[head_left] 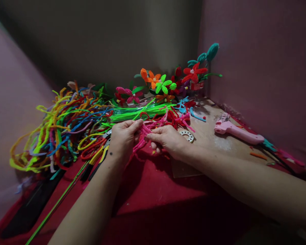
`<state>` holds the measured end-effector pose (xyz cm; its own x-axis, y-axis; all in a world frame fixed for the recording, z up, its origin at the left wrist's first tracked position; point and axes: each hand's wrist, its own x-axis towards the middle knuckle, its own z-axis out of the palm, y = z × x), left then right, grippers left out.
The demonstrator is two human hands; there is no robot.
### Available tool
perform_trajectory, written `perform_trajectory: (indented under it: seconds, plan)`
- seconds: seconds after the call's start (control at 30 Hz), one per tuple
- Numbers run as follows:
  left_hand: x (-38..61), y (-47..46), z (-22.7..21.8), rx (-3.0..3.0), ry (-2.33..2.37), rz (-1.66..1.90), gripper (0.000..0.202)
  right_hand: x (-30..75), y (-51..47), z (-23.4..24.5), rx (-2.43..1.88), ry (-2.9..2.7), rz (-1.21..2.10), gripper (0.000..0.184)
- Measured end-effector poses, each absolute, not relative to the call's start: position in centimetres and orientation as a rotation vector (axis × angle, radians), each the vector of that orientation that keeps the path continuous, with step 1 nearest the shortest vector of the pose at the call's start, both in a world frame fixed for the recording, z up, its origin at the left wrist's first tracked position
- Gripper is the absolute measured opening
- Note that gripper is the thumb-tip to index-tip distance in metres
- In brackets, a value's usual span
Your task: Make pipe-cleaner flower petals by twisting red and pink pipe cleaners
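Both my hands meet over a red cloth (pixel 153 190) at the middle of the view. My left hand (pixel 123 137) is closed around a bundle of pink pipe cleaners (pixel 145 131), thumb pressed on top. My right hand (pixel 165 137) pinches the same pink strands from the right with its fingertips. More pink and red pipe cleaners (pixel 175 119) trail away behind my right hand.
A tangled heap of many-coloured pipe cleaners (pixel 61 126) lies at the left. A pack of green ones (pixel 140 112) sits behind my hands. Finished pipe-cleaner flowers (pixel 165 83) stand in the corner. A pink glue gun (pixel 236 131), a white ring (pixel 187 135) and yellow-handled pliers (pixel 99 156) lie nearby.
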<state>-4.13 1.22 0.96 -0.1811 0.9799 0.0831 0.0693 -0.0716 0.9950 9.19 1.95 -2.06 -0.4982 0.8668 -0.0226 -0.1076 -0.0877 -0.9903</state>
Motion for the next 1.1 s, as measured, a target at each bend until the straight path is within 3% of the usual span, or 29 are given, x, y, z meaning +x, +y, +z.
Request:
perform_trajectory:
  seconds: [0.53, 0.67, 0.77, 1.1]
  plan:
    - [-4.9, 0.8, 0.8, 1.241, 1.195, 1.223, 0.019, 9.6, 2.2, -2.1, -0.599, -1.337, 1.919, 0.009]
    - [-4.7, 0.7, 1.0, 1.198, 1.183, 1.221, 0.017, 9.5, 2.4, -2.0, -0.473, -1.244, 2.087, 0.024]
    - [-4.4, 0.4, 1.1, 1.165, 1.194, 1.214, 0.014, 9.4, 2.4, -1.8, -0.492, -1.15, 2.158, 0.023]
    - [-3.4, 0.2, 0.5, 1.212, 1.209, 1.311, 0.013, 9.3, 2.2, -2.3, -0.656, -1.236, 1.932, 0.017]
